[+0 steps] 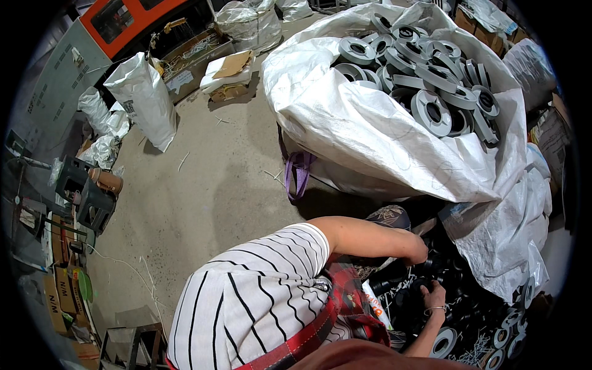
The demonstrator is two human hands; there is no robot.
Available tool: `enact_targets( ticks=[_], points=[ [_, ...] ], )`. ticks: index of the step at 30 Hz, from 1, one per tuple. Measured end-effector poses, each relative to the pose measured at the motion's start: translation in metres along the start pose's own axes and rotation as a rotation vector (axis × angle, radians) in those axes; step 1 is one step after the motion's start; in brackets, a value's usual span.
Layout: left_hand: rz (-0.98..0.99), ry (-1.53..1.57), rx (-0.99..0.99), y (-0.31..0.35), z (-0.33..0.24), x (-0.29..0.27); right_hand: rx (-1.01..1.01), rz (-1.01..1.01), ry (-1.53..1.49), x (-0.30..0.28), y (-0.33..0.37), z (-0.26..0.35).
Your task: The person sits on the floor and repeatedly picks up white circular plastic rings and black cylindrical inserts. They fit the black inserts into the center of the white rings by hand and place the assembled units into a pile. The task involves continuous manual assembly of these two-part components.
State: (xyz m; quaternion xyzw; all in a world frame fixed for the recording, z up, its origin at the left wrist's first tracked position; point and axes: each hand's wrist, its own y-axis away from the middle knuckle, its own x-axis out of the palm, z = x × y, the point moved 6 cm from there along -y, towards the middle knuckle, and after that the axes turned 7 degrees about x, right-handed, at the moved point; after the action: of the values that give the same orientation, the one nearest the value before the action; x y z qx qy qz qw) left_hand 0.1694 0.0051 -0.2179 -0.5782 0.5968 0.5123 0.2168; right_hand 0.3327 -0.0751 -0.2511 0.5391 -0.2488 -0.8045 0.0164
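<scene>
Our left hand (419,251), its fingers hidden, and half-curled right hand (434,296) are down at the black plastic parts (406,297), probably kept close for easy reach, but we can't tell if either holds one or how open the left is.

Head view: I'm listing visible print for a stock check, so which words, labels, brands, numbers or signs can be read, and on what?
Brown cartons, lower left: bold, legible letters, which I won't copy out.
White printed item, lower right of centre: orange characters, partly hidden, not copied.
Upright white sack: dark print, too small to read.
Grey panel, upper left: tiny dark marks, too small to read.
</scene>
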Motion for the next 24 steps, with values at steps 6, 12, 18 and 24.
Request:
enact_targets(
  ticks=[6, 12, 18, 24],
  points=[
    [-0.006, 0.004, 0.004, -0.0009, 0.0013, 0.0017, 0.004, -0.02, -0.005, -0.004, 0.0046, 0.0069],
    [0.002, 0.002, -0.005, -0.0009, 0.0011, 0.0014, -0.005, -0.003, -0.002, -0.0021, 0.0029, 0.0036],
    [-0.002, 0.008, -0.007, -0.0054, 0.0033, 0.0053, -0.008, -0.002, 0.004, 0.0002, 0.0004, 0.0007],
    [-0.002, 0.012, -0.011, -0.0041, 0.0022, 0.0043, -0.016, -0.008, -0.011, 0.0022, -0.0007, -0.002]
  ],
)
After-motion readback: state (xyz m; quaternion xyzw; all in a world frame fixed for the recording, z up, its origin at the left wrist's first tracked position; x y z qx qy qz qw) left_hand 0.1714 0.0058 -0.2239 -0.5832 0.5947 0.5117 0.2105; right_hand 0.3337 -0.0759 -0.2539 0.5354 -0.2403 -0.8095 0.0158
